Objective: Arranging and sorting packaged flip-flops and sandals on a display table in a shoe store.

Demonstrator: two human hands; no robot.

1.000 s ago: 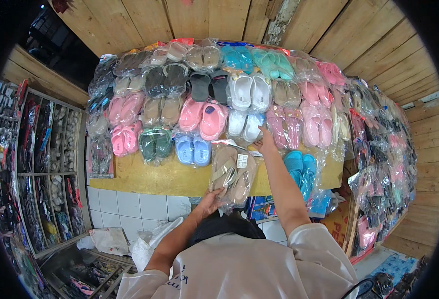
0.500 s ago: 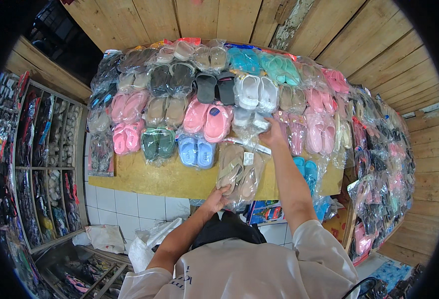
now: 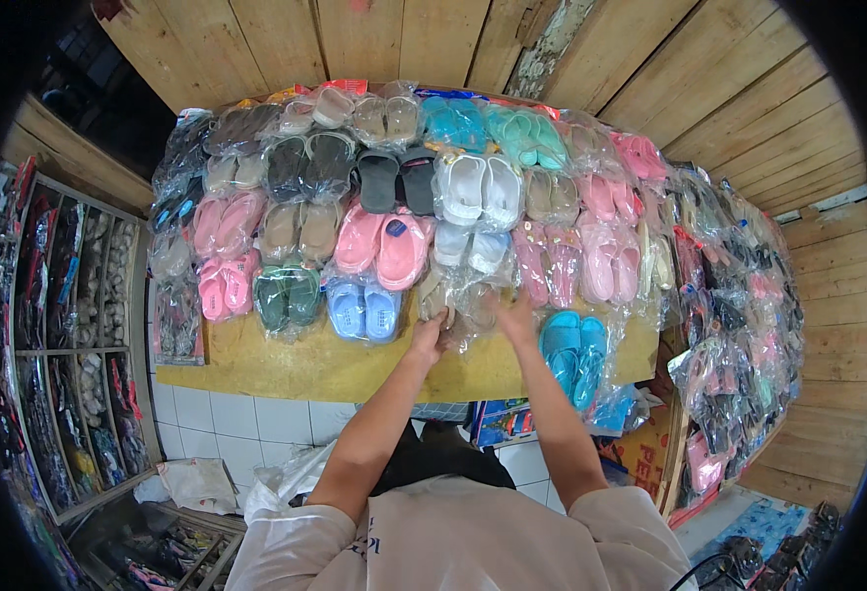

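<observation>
In a clear plastic bag, a pair of beige sandals lies on the yellow tabletop, its upper end just below the bagged white sandals. The fingers of my left hand are closed on the lower left edge of the beige pair. My right hand is at the right edge of the same bag, its fingers smeared by motion. Light blue sandals lie left of my left hand. Bright turquoise sandals lie right of my right hand.
Rows of bagged footwear overlap across the table, including pink clogs and dark green sandals. A shelf rack full of goods stands at the left. More bagged footwear is stacked at the right. Plank walls surround the far side.
The beige sandals have moved away from me, up against the white pair. My right hand has come off the white pair's bag and down to the beige pair's right side. My left hand moved forward.
</observation>
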